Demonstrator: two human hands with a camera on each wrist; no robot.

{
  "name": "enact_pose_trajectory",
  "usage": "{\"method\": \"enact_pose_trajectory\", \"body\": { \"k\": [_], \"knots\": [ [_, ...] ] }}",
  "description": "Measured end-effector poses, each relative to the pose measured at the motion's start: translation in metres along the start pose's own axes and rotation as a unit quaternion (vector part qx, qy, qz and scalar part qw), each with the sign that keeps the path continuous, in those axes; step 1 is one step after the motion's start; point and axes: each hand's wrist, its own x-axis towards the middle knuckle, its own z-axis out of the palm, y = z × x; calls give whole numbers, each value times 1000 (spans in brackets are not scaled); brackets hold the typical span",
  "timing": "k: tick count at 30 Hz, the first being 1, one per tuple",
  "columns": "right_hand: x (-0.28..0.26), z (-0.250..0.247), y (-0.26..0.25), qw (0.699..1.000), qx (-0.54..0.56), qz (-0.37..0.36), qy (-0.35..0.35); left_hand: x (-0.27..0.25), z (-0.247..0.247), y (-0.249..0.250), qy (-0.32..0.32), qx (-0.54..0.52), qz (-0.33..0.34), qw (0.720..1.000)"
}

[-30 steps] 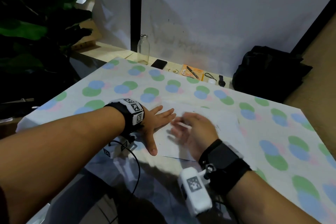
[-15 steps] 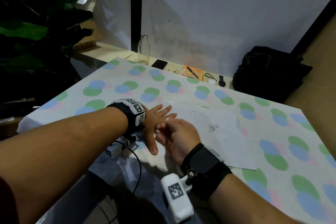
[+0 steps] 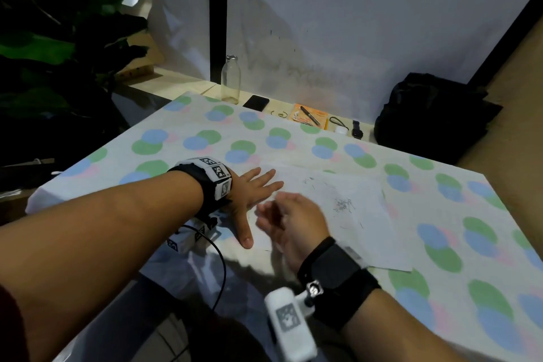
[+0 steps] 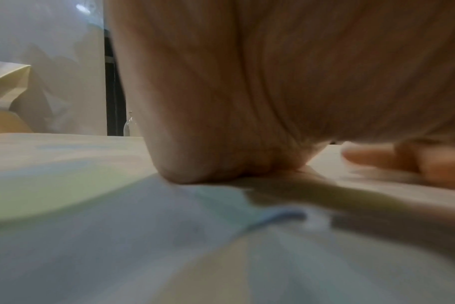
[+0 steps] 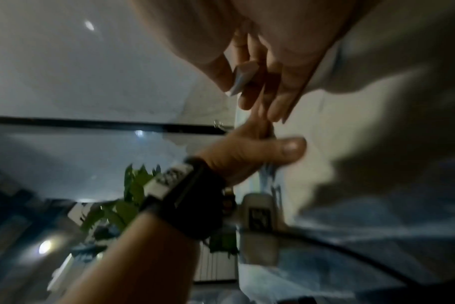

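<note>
The white paper sheet [image 3: 361, 223] with grey scribbles lies flat on the near part of the spotted tablecloth [image 3: 205, 138]. My right hand [image 3: 296, 220] pinches a small white eraser block [image 5: 243, 76] over its left part. My left hand [image 3: 252, 194] lies flat, fingers straight, on its left edge. I should press there and rub softly, so nothing crumples. I count one eraser, two hands and one far clear glass bottle [image 3: 230, 79]. One sheet or two, I cannot tell.

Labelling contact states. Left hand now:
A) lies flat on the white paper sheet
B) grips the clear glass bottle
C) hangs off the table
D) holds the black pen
A: the left hand lies flat, fingers straight, on the white paper sheet; the right hand pinches a small white block.
</note>
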Motion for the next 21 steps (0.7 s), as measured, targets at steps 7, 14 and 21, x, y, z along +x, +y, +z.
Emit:
{"method": "enact_pose_trajectory", "body": {
  "k": [7,14,21],
  "knots": [
    [34,-24,-31,991,-56,-79,96,-4,-9,-3,-24,-36,7,999],
    [-22,-8,-2,993,-43,93,-63,-4,-8,1,-34,-18,-4,999],
    [24,-52,-40,959,-223,-151,88,-4,-11,0,-37,-29,-2,999]
  ]
}}
